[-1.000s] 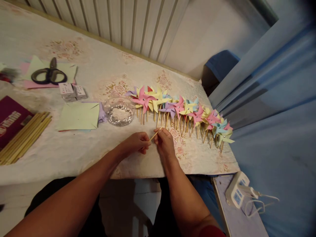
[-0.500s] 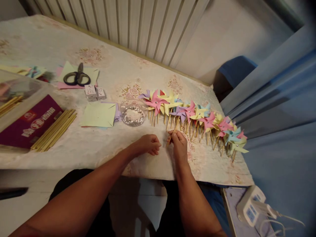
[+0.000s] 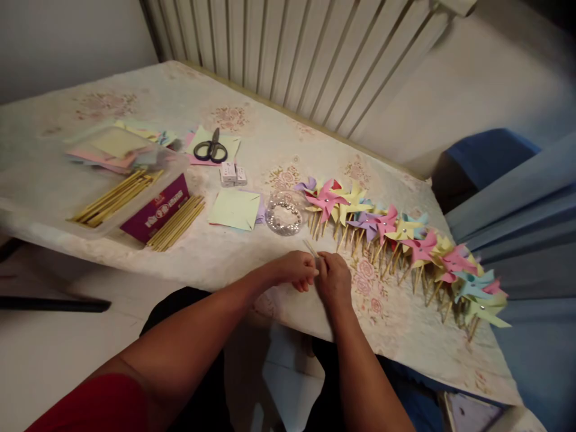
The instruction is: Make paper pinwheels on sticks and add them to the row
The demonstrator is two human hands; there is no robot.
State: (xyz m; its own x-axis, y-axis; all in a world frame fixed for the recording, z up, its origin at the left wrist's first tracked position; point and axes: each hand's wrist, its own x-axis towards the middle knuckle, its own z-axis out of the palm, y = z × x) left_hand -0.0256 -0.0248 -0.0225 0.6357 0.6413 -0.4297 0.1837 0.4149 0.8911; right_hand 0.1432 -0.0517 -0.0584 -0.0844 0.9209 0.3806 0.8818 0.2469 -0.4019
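- Both hands worked close together above the cloth (image 3: pixel 252 249), near the table's front edge, their fingertips almost meeting.
- Thumb and curled fingers of the right hand (image 3: pixel 333 279) closed narrowly on a thin stick (image 3: pixel 309 246), its near end lost in the grip.
- Just beside it, the left hand (image 3: pixel 299 269) was half curled, thumb and forefinger drawn together; whether it held anything could not be told.
- Between the fingertips and the dish (image 3: pixel 283 215), the stick showed only a short, blurred length; its free end pointed away from the person and to the left, its long axis slanting across the view. Whether it lay level or tipped upward could not be made out.
- Pinwheels (image 3: pixel 422 248) ran in a slanting row from beside the dish toward the table's right end, paper heads away from the person, handles pointing back toward the front edge.
- Silvery bits ringed the inside of the dish; just left of it sat pale green paper (image 3: pixel 234 210), with small boxes (image 3: pixel 228 173) and scissors (image 3: pixel 213 150) behind.
- Farther left, a bundle (image 3: pixel 177 223) of bare sticks lay slanted beside a purple card (image 3: pixel 155 213).
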